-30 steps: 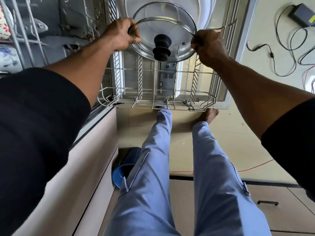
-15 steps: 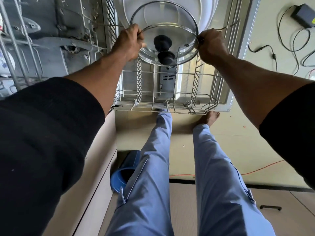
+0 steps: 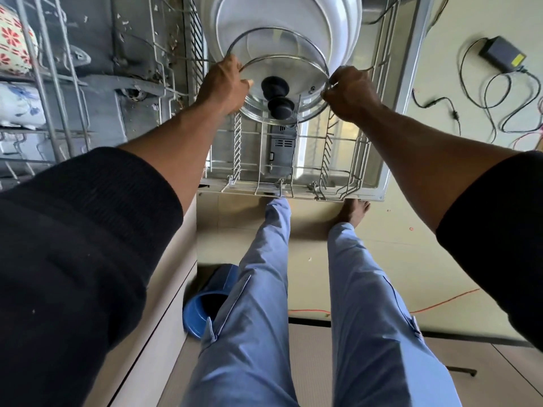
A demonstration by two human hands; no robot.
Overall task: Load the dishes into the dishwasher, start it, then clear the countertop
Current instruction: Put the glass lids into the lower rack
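The glass lid (image 3: 279, 83) hangs over the pulled-out lower rack (image 3: 293, 183) of the open dishwasher, held at its metal rim by both hands. There appear to be two lids, one behind the other, each with a black knob (image 3: 280, 105); through the clear glass it is hard to tell which rim belongs to which. Just beyond them, at the far end of the rack, stands a large white dish (image 3: 323, 33) on edge.

The left hand (image 3: 224, 83) pinches the rim on the left side, fingers curled closed over the edge with the thumb toward the knob. The right hand (image 3: 349, 89) clamps the opposite side of the rim in the same way. The lid thus spans the gap between the two hands, tilted, its knob facing the person.

By judgement, this piece is stiff, moderately heavy and breakable. Glass with a smooth steel band is likely slippery, more so if wet. The rim, taken at two opposite points as here, gives good control of tilt; the knob would serve for one hand. It should be eased between the wire tines (image 3: 326, 154) rather than dropped, since a knock against the white dish could chip either.
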